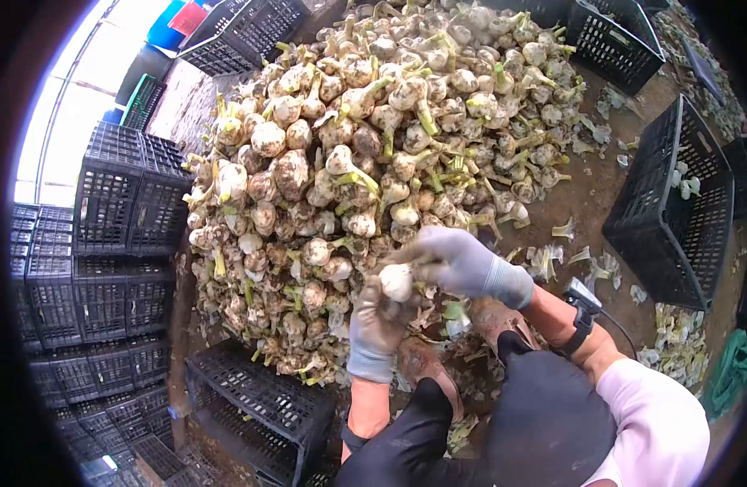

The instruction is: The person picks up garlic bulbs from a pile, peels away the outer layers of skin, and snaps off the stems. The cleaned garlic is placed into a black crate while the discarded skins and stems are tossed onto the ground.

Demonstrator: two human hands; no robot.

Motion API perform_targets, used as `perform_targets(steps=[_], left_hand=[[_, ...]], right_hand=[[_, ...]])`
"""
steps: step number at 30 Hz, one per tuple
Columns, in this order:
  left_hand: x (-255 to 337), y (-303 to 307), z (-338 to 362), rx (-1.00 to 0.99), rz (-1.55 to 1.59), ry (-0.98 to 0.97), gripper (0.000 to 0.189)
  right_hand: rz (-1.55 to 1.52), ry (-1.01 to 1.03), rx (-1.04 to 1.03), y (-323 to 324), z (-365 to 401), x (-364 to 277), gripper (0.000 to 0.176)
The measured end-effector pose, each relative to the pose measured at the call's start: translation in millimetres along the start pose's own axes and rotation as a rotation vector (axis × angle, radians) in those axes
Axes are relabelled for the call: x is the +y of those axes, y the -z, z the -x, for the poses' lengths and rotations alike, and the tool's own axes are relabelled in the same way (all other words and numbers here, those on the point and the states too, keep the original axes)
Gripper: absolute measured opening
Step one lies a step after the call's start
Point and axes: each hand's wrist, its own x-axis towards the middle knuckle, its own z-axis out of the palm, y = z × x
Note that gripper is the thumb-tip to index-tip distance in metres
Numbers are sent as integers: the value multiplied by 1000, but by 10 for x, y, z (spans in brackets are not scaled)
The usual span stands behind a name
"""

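Note:
A clean white garlic bulb (396,282) sits in my gloved left hand (377,318), whose fingers wrap round it from below. My gloved right hand (452,261) is at the bulb's upper right, its fingers bent and slightly blurred against it. Whether those fingers pinch a piece of skin I cannot make out. Just beyond both hands rises a large heap of soil-marked garlic bulbs (292,174) with short green stem stubs. Peeled skins (546,261) lie on the ground to the right of my right hand.
Stacked black crates (105,300) line the left side. One black crate (260,406) lies near my left arm. At the right, another crate (674,203) holds a few white bulbs (684,180). A green net (729,375) lies at the lower right. My shoes (429,365) stand below my hands.

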Motion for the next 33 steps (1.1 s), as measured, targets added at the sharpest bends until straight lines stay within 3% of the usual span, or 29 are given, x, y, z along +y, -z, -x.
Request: perform_targets(steps=[1, 3, 4, 5, 7, 8, 11, 16, 21, 23, 25, 27, 30, 33], left_hand=[[11, 22, 1, 6, 1, 1, 49], [87, 34, -3, -183, 57, -117, 46], [147, -15, 22, -288, 33, -179, 46], [156, -31, 17, -290, 26, -177, 46], [109, -60, 19, -103, -137, -269, 44], [130, -129, 53, -120, -156, -275, 45], [99, -105, 53, -57, -261, -347, 44], [48, 6, 62, -39, -228, -376, 44], [61, 11, 42, -115, -270, -371, 43], [27, 27, 25, -94, -341, -401, 44], [2, 61, 17, -66, -414, -430, 44], [17, 78, 11, -84, -235, -349, 43], [-1, 12, 38, -34, -85, -307, 44], [3, 57, -4, -24, -212, -336, 43]], right_hand=[[-262, -213, 18, 6, -25, -3, 35], [-877, -541, 79, -41, 10, 200, 38], [-966, -562, 29, -93, 72, 317, 43], [-952, -617, 54, -140, 82, 191, 36], [-969, -526, -21, -309, 106, 216, 40], [-830, -553, 9, -333, 58, 166, 36], [-824, -655, 24, -280, -32, -163, 34], [-775, -656, 1, -409, -6, 33, 28], [-961, -628, -17, -357, 18, 36, 26], [-670, -705, 9, -372, -32, -2, 27], [-711, -627, 70, -453, -20, 61, 26], [-712, -487, 77, -471, -42, 93, 23], [-772, -517, 24, -439, 17, 229, 22], [-947, -565, 26, -434, 67, 305, 21]])
